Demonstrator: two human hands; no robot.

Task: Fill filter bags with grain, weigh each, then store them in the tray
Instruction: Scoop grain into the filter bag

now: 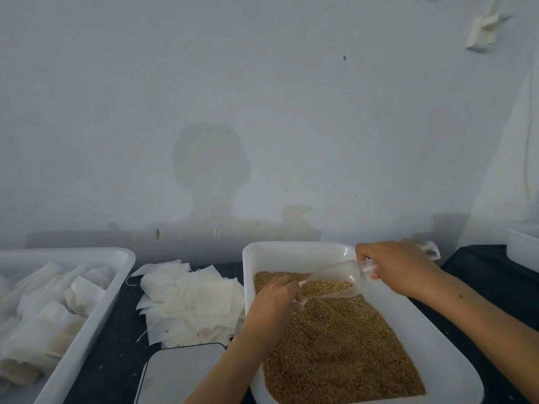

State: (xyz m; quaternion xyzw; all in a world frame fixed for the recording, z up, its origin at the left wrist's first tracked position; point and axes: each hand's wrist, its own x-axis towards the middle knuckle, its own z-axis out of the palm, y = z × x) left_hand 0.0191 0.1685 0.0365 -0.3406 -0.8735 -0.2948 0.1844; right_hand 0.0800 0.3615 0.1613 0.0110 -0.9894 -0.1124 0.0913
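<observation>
Grain (344, 351) filling the tub (294, 252) at the desk's back right, your right hand (399, 268) gripping a clear scoop (335, 279) of grain, your left hand (277, 298) pinching a filter bag (301, 301) at its mouth.

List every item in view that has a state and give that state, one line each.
scoop: tilted over the grain bin, part-filled with grain, spout toward the left hand
grain bin: holds loose grain
filter bag: mostly hidden in the left hand
left hand: curled round the bag
right hand: grips the scoop handle
empty bags: loose pile, flat
tray: holds filled bags
scale: platform bare
</observation>
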